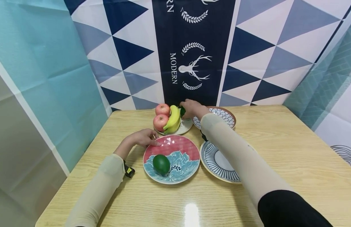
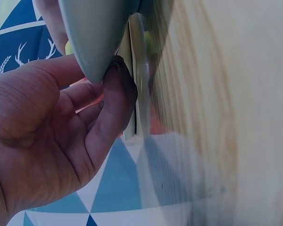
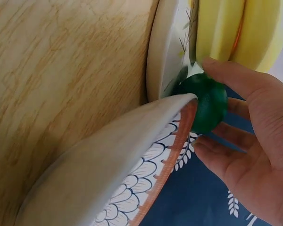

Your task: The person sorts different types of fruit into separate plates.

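Four patterned plates (image 1: 182, 145) sit on a wood-grained table (image 1: 280, 157).

Cream sleeves (image 1: 100, 189) are worn below black cloth (image 1: 289, 208), with a yellow-marked black wrist device (image 1: 129, 171).

Four plates (image 1: 189, 151), two apples (image 1: 160, 122), two bananas (image 1: 173, 118), two green fruits (image 1: 161, 164) show.

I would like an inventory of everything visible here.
Table: 1, light wood, underneath
Wall cloths: several, mainly blue and white, around
White plate: 1, white, back
Brown-rimmed plate: 1, blue-white, back right
Flower plate: 1, red-blue, centre
Striped plate: 1, blue-white, centre right
Apples: 2, red, white plate
Bananas: 2 visible, yellow, beside apples
Green fruits: 2, green, flower plate and right hand
Wrist devices: 2, black, wrists
Sleeves: 2, beige and black, arms
Left hand: 1, bare, flower plate rim
Right hand: 1, bare, back
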Available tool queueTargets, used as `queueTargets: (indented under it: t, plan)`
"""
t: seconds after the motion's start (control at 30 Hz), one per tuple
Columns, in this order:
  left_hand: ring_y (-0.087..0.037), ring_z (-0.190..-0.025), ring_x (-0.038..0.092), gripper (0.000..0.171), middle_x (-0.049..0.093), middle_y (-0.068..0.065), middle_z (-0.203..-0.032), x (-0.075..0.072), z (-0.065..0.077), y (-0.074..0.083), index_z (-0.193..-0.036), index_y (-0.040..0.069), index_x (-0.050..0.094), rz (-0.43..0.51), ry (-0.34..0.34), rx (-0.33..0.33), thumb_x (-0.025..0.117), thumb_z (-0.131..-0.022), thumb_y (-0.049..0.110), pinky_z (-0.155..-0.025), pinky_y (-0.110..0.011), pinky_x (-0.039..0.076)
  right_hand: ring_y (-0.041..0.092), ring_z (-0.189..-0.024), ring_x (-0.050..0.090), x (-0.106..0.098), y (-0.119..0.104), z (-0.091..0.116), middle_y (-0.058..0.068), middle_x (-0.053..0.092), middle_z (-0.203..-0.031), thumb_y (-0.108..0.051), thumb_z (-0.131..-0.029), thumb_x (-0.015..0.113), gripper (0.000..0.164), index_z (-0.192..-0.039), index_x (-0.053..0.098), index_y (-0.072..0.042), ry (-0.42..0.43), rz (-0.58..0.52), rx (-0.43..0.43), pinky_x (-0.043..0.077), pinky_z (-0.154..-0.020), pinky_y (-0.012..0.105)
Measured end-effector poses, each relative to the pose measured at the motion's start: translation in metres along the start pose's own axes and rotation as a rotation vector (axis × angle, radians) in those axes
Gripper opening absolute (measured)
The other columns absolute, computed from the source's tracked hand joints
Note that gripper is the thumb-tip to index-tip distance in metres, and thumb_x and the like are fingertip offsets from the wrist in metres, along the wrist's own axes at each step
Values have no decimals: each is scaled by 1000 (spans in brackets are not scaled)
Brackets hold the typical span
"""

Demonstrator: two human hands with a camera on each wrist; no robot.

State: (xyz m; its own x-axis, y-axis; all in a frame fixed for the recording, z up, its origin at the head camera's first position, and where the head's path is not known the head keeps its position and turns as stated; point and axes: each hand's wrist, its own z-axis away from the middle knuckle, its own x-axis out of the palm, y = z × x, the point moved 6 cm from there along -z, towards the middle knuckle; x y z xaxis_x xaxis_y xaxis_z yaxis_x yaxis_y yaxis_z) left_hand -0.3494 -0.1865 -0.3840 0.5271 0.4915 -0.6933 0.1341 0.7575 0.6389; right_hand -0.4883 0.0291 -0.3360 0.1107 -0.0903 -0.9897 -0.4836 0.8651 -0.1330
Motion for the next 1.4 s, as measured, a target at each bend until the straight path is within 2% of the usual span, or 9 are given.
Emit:
queueTargets:
  t: [0.27, 0.5, 0.63, 0.83, 1.03, 1.27, 1.4]
  plan:
    - [-18, -78, 56, 23, 61, -8, -92, -1, 0, -2, -114, 4, 65, 4, 3, -6, 75, -100, 20, -67, -27, 50, 34, -127, 51, 4, -9, -1, 20, 50, -141, -26, -89, 83, 72, -152, 52, -7, -20, -29, -39, 44, -112, 51]
    - [-18, -79, 57, 24, 62, -8, -94, -2, -3, -3, -114, 4, 65, -1, 4, -13, 75, -100, 21, -67, -27, 50, 35, -132, 46, 9, -6, -10, 21, 45, -146, -24, -89, 84, 79, -156, 47, -7, -42, -54, -20, 41, -115, 50]
    - [-17, -79, 56, 25, 62, -8, -95, -3, -3, -1, -114, 4, 66, 1, -1, -15, 75, -100, 22, -65, -26, 50, 36, -132, 46, 10, -4, -13, 23, 45, -147, -18, -91, 80, 74, -156, 47, -6, -33, -56, -21, 41, -114, 51]
    - [-14, -73, 56, 23, 61, -6, -91, -4, -2, 0, -112, 3, 66, 9, -3, 0, 75, -100, 21, -61, -25, 50, 37, -128, 49, 8, -6, -13, 24, 49, -142, -9, -96, 70, 60, -152, 50, -4, 4, -54, -54, 42, -111, 51]
    - [-16, -79, 57, 24, 61, -8, -95, -2, 1, 0, -113, 4, 65, 12, -5, -19, 75, -100, 22, -64, -25, 51, 34, -117, 50, 5, -4, -9, 21, 53, -133, -11, -94, 71, 55, -146, 57, -6, 13, -74, -60, 46, -104, 49]
    - [-16, -74, 56, 22, 61, -7, -91, -3, 2, -1, -112, 3, 65, 30, -3, -12, 75, -100, 19, -63, -25, 50, 32, -111, 52, -6, -3, -2, 16, 50, -127, -13, -93, 74, 55, -146, 58, -11, 24, -98, -40, 53, -91, 44]
    - [-16, -74, 56, 23, 62, -7, -91, -3, 1, -1, -113, 4, 65, 32, -8, -11, 75, -100, 20, -64, -26, 51, 32, -112, 51, -12, -4, 4, 17, 50, -128, -12, -92, 75, 56, -145, 58, -11, 38, -115, -67, 52, -94, 44]
